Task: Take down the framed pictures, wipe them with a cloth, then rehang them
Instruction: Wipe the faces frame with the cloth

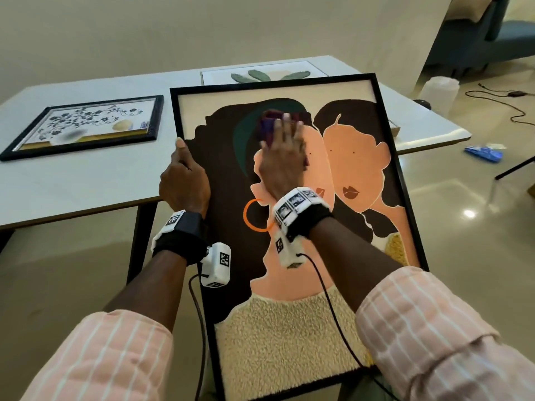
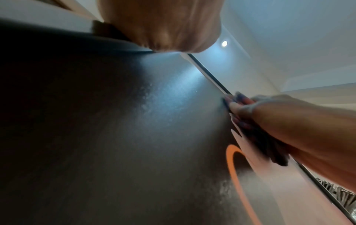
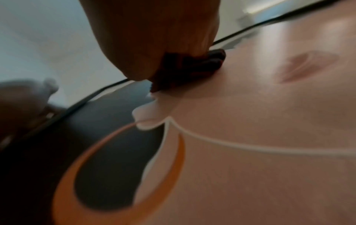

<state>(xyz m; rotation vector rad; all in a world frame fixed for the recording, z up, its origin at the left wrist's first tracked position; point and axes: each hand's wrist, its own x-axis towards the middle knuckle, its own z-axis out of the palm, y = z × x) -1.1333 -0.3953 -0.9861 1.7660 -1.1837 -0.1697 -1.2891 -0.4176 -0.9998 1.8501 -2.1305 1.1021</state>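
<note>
A large black-framed picture (image 1: 362,169) of two faces leans tilted against the white table's (image 1: 72,186) front edge. My left hand (image 1: 185,180) grips its left frame edge, thumb on the front. My right hand (image 1: 283,157) lies flat on the glass, pressing a purple cloth (image 1: 270,123) against the upper middle of the picture. The left wrist view shows the dusty glass (image 2: 134,137), with the right hand (image 2: 289,118) over the cloth (image 2: 265,143). In the blurred right wrist view the cloth (image 3: 192,67) sits bunched under the palm (image 3: 150,38).
On the table lie a black-framed floral picture (image 1: 86,125) at the left and a white-framed leaf picture (image 1: 266,73) behind the big one. A translucent container (image 1: 440,94), cables (image 1: 506,105) and a blue packet (image 1: 483,153) are on the floor to the right. A sofa (image 1: 477,33) stands beyond.
</note>
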